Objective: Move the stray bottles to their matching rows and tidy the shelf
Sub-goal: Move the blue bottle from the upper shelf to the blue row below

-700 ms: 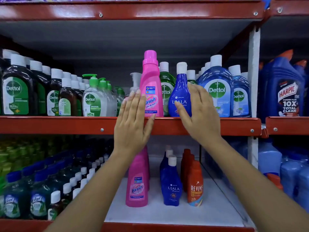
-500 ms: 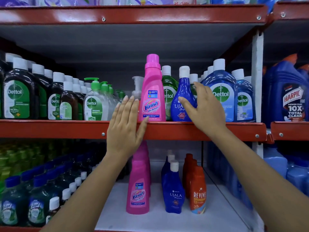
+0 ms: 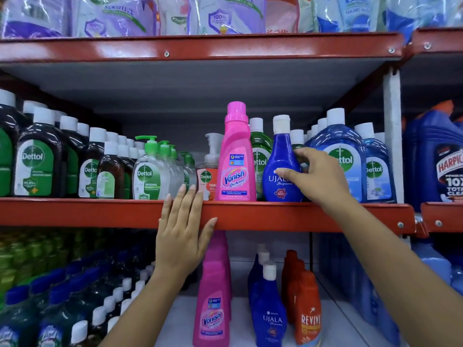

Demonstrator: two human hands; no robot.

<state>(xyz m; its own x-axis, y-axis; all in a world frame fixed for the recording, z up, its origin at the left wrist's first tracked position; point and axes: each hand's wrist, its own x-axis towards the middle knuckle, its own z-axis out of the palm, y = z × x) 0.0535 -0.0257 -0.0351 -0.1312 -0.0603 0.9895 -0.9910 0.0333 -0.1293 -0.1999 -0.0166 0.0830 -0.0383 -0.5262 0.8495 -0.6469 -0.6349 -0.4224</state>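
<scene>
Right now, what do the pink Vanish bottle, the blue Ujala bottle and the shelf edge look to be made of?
Vanish bottle: opaque glossy pink plastic, going by its moulded shape, sheen and printed label.
Ujala bottle: glossy blue plastic, white cap, highlights on the shoulder.
Shelf edge: likely painted metal; glossy red coat, visible rivets.

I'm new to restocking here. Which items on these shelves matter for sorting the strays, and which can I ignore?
Matter: pink Vanish bottle and blue Ujala bottle among the Dettol; Vanish row and Ujala row below; right hand closing on the Ujala; left hand.

Ignore: Dettol bottles, Harpic, Revive, refill pouches.
</scene>
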